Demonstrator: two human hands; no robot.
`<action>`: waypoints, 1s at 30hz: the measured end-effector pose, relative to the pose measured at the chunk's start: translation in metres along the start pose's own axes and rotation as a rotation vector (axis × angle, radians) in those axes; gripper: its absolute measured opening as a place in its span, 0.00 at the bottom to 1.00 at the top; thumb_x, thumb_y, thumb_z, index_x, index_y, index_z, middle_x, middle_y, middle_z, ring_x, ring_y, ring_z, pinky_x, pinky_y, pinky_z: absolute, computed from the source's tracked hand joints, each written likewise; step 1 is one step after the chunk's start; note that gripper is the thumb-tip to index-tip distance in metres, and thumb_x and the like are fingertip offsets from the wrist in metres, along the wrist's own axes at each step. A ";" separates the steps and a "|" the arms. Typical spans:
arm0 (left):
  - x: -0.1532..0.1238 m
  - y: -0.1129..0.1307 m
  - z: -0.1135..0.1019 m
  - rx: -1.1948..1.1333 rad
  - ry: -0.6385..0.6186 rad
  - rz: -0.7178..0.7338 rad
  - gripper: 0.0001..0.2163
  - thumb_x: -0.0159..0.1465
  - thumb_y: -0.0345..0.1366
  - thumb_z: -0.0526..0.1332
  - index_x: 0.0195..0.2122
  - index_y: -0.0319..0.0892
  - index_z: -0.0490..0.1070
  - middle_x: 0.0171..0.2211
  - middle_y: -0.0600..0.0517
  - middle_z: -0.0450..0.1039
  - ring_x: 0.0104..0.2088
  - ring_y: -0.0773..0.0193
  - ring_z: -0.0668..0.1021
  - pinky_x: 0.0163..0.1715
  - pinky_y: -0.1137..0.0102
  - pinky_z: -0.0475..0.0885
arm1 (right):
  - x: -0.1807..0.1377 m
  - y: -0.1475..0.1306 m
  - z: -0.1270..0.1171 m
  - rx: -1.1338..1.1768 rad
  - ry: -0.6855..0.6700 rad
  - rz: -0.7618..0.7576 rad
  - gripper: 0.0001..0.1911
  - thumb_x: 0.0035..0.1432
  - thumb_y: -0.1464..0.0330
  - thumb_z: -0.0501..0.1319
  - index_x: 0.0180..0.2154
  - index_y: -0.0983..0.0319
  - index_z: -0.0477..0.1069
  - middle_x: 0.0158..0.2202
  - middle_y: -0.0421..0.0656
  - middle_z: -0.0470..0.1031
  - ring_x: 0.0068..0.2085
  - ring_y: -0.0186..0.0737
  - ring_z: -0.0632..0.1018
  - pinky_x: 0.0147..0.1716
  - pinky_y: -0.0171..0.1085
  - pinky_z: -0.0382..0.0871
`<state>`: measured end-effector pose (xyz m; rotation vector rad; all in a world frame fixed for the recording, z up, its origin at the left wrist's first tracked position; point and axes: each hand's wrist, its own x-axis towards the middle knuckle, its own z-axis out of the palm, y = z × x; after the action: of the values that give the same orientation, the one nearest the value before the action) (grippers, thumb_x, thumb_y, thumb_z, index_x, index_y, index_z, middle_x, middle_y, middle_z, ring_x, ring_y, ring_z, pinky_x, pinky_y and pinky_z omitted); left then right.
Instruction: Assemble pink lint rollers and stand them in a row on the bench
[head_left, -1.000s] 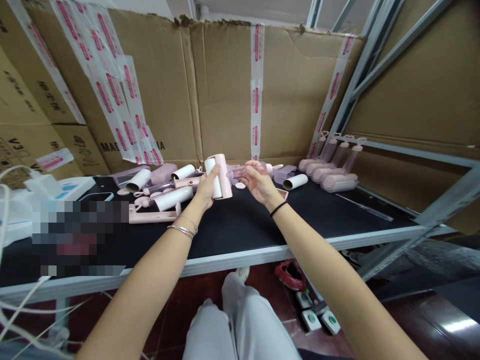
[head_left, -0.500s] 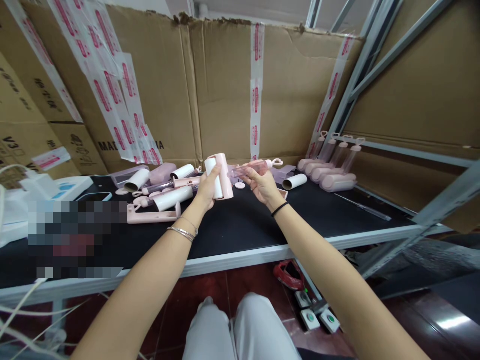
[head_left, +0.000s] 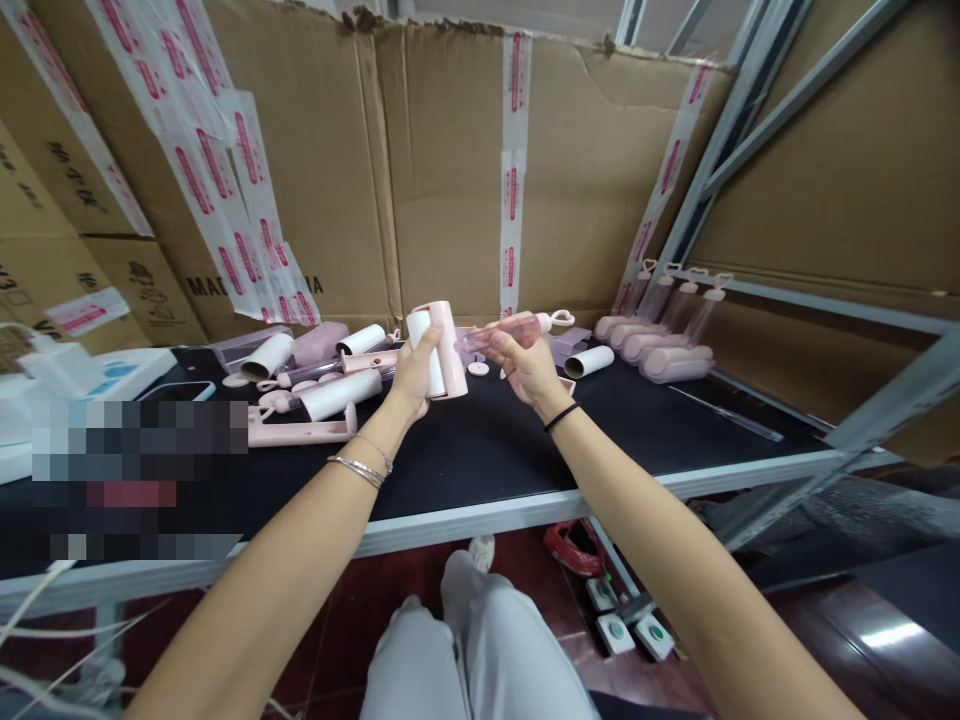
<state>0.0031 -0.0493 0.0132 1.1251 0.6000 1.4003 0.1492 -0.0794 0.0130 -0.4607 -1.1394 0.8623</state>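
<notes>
My left hand (head_left: 412, 378) grips a pink lint-roller head (head_left: 448, 345) with a white paper roll in it, held upright above the black table top (head_left: 480, 450). My right hand (head_left: 529, 367) holds a clear pink handle (head_left: 516, 330) pointing at the head's right side, its heart-shaped end out to the right. The two parts sit close together; whether they touch I cannot tell. A pile of loose white rolls (head_left: 330, 395) and pink parts (head_left: 300, 432) lies just left of my left hand.
Several assembled pink rollers (head_left: 664, 350) lie in a row at the back right, beside a lone white roll (head_left: 589, 361). Cardboard walls (head_left: 450, 170) close the back and sides. A metal frame (head_left: 720, 150) stands at right. White boxes (head_left: 112, 372) and cables lie at far left.
My right hand has lifted the clear handle slightly and brought it closer to the roller head. The left hand holds the head almost still.
</notes>
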 end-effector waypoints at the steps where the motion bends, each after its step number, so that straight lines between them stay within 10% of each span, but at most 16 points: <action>1: 0.000 -0.001 0.000 -0.001 0.004 0.012 0.22 0.51 0.52 0.66 0.35 0.38 0.69 0.23 0.54 0.72 0.23 0.68 0.75 0.27 0.71 0.73 | 0.000 0.000 0.000 -0.007 0.001 -0.004 0.18 0.41 0.63 0.72 0.31 0.59 0.66 0.32 0.37 0.77 0.34 0.35 0.79 0.37 0.36 0.75; 20: 0.012 -0.008 -0.005 0.115 -0.107 0.063 0.26 0.50 0.55 0.65 0.42 0.40 0.67 0.34 0.50 0.75 0.33 0.62 0.78 0.31 0.71 0.74 | 0.011 0.000 0.000 0.133 0.126 0.167 0.17 0.41 0.68 0.72 0.32 0.58 0.66 0.30 0.36 0.75 0.35 0.36 0.78 0.44 0.41 0.75; 25: 0.010 -0.011 -0.007 0.301 -0.320 -0.077 0.27 0.56 0.58 0.59 0.49 0.43 0.61 0.42 0.46 0.74 0.37 0.62 0.78 0.29 0.69 0.74 | 0.026 -0.067 -0.057 -0.041 0.263 0.095 0.11 0.48 0.71 0.66 0.32 0.58 0.65 0.28 0.36 0.73 0.34 0.35 0.78 0.45 0.42 0.74; 30: 0.015 -0.012 -0.009 0.393 -0.276 -0.099 0.25 0.58 0.55 0.58 0.49 0.44 0.60 0.42 0.46 0.74 0.34 0.64 0.78 0.27 0.72 0.73 | 0.029 -0.172 -0.174 -0.580 0.542 -0.188 0.14 0.45 0.77 0.62 0.34 0.58 0.64 0.29 0.36 0.71 0.33 0.35 0.77 0.38 0.40 0.74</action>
<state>0.0023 -0.0304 0.0035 1.5479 0.7379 1.0415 0.3754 -0.1434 0.0867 -0.9803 -0.8887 0.1979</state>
